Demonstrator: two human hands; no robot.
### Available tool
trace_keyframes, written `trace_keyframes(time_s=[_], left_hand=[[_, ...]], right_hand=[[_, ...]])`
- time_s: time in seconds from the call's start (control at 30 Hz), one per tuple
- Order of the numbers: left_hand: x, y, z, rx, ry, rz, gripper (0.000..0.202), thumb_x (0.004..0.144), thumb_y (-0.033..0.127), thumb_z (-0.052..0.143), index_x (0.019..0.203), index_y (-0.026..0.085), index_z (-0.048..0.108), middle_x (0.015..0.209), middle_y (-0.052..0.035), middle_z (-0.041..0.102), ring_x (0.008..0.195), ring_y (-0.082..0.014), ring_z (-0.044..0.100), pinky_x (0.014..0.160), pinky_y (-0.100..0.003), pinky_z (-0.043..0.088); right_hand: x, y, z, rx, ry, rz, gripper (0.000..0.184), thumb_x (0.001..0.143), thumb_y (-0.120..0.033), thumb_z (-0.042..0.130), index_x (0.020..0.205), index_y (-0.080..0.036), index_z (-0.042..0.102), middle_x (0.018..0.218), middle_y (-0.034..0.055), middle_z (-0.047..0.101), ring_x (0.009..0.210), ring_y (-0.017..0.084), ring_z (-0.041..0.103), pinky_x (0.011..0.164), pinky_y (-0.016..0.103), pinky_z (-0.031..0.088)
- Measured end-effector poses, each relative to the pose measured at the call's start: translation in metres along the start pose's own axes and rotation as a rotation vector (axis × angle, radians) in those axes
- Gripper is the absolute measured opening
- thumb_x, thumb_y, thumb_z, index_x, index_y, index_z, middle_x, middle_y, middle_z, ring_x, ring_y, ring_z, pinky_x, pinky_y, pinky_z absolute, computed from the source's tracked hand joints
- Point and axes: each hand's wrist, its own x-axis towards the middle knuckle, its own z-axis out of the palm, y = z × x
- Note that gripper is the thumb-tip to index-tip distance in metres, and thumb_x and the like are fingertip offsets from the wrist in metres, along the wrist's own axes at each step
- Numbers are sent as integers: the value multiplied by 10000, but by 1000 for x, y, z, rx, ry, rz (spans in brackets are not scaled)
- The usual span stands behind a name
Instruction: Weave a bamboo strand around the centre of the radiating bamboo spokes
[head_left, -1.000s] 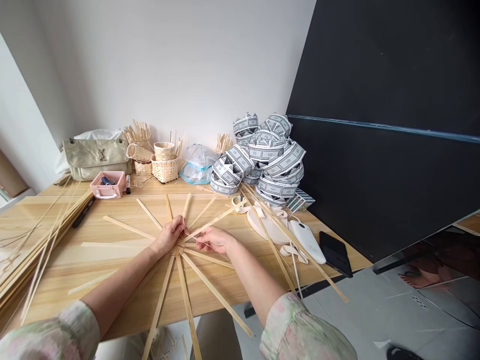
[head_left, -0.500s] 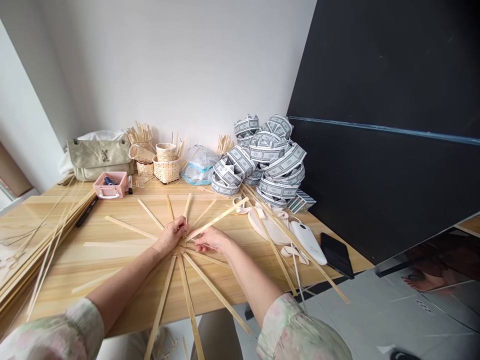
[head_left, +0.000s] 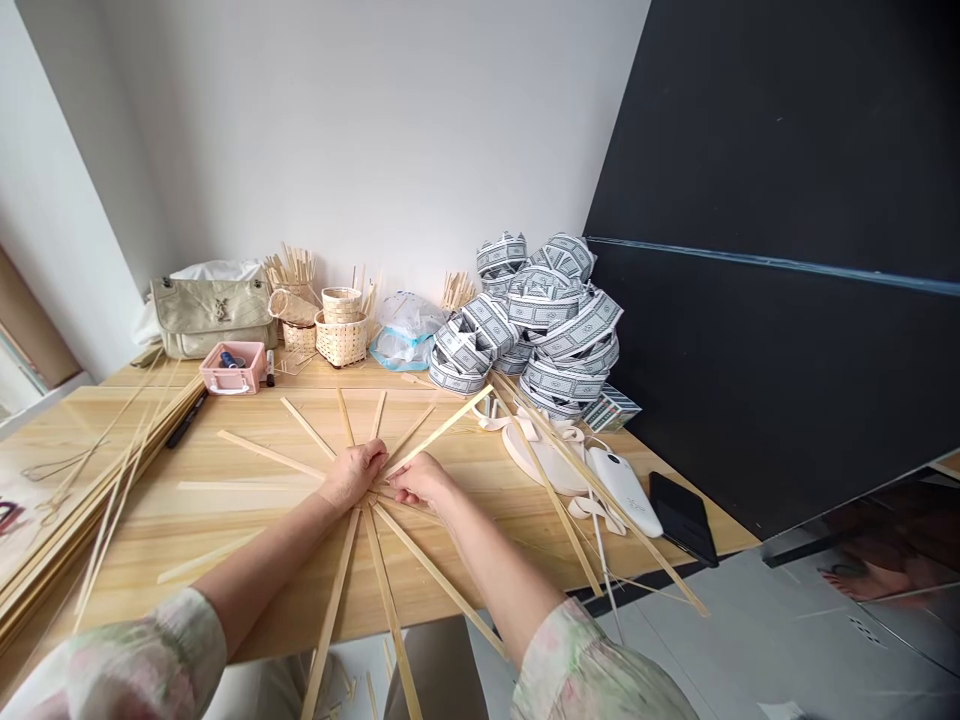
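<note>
Both hands—left hand [head_left: 354,473], right hand [head_left: 421,480]—pinch bamboo strips [head_left: 442,428].

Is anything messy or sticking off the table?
Yes. Several long pale bamboo strips of the fan shape poke past the wooden table's front edge, and the grey patterned ribbon rolls at the back are heaped crookedly.

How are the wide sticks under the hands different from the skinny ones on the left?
The wide flat pale bamboo strips fan out like a star from under the left hand and right hand; the thin bamboo slivers lie roughly side by side. The strips are broad, the slivers much narrower. Both are long and pale.
</note>
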Motion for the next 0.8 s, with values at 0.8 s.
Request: trace_keyframes(time_s=[0.8], left_hand=[[-39, -12, -17, 480, -70, 442, 194, 790, 260, 491, 965, 176, 498, 972, -65, 530, 929, -205, 459, 815, -349, 399]], right_hand=[[-12, 3, -1, -101, 31, 28, 92, 692, -105, 531, 616, -144, 497, 412, -51, 499, 329, 35, 430, 350, 128, 328]])
